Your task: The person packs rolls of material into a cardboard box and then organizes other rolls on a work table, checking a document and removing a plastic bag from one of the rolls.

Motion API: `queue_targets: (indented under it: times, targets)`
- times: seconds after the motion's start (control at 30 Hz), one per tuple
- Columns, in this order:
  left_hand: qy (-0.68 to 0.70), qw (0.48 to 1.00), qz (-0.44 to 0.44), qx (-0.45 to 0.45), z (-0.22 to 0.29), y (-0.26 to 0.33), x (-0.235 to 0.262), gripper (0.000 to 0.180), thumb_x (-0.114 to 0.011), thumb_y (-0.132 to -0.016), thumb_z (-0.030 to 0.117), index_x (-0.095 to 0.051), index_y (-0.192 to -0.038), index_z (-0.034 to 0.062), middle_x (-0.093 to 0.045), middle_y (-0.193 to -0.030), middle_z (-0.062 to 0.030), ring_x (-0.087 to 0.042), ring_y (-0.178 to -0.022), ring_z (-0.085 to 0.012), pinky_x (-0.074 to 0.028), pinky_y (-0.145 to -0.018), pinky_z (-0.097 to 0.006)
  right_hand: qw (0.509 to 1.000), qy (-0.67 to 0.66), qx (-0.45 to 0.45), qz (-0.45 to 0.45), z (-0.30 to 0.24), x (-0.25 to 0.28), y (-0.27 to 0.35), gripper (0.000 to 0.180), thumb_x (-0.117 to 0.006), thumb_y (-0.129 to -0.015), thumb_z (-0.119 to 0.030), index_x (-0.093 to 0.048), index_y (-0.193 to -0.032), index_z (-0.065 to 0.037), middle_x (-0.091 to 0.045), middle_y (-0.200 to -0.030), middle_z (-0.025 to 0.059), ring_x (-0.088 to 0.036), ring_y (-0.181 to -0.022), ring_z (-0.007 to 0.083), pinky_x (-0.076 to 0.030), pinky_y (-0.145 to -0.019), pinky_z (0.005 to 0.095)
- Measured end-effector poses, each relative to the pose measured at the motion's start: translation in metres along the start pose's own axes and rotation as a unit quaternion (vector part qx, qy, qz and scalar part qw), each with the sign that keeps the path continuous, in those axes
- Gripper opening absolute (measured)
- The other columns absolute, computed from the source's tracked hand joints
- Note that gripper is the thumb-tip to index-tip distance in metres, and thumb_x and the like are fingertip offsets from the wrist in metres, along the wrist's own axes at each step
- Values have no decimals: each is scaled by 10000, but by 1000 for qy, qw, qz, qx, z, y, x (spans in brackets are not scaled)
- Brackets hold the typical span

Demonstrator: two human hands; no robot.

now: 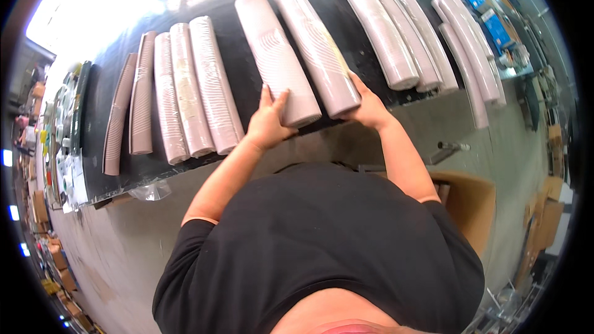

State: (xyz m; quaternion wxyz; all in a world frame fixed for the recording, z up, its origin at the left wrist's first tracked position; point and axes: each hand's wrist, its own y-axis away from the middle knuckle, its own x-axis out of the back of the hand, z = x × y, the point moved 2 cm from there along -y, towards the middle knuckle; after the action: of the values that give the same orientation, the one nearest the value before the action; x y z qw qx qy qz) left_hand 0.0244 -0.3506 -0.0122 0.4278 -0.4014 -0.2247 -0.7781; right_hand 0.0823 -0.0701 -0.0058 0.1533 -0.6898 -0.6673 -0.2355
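Observation:
Two thick, pale pink rolls in clear wrap lie side by side on the black table, their near ends toward me. My left hand (269, 122) rests with spread fingers against the left side and top of the left roll (275, 55), near its end. Around the near right end of the other roll (318, 55), my right hand (370, 108) is curled, some of its fingers hidden beneath. A narrow gap separates these two rolls. Fine curved stripes show on the surface of both.
To the left lie several thinner rolls (213, 86) on the black table (244, 96). More wrapped rolls (380, 34) lie to the right, some overhanging the table's edge. Blue boxes (495, 28) sit at the far right. A cardboard box (473, 207) stands on the floor by my right side.

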Motion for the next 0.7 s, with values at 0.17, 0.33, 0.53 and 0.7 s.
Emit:
queue_targets:
  times: [0.17,0.33,0.53,0.7]
  targets:
    - [40,999,1,-17,6,-23,27,949,-880,-598,205,-471,-1453,150,-189,-1557,-330,-334,-1418,-413,-339,-1145,-377,979,-198,4,-54,14,6,-23,1243,-911,-523,-204,-236,-1562,-96,-501,-1422,162,-486,-1295,242,-376,-1084,322]
    - [310,950,-31,20,8,-40,93,876,-850,-682,143,-451,-1458,64,-479,-1428,-214,-646,-1031,-211,-547,-880,-318,916,-385,-21,-110,-30,32,-33,804,-621,-935,-388,-198,-1574,-146,-491,-1428,56,-543,-1217,178,-527,-918,362]
    - [533,845,19,38,11,-58,134,667,-555,-960,456,-422,-1461,36,-511,-1408,-217,-696,-886,-214,-553,-793,-341,890,-446,14,-94,-76,55,-51,706,-442,-996,-567,-261,-1553,-173,-526,-1388,26,-581,-1152,164,-553,-874,373]
    - [493,862,30,114,7,-62,112,625,-644,-907,470,-526,-1350,44,-625,-1185,-137,-679,-922,-252,-555,-748,-405,932,-354,-29,-66,-81,57,-36,633,-482,-991,-458,-285,-1551,-241,-532,-1387,37,-566,-1177,198,-538,-877,387]
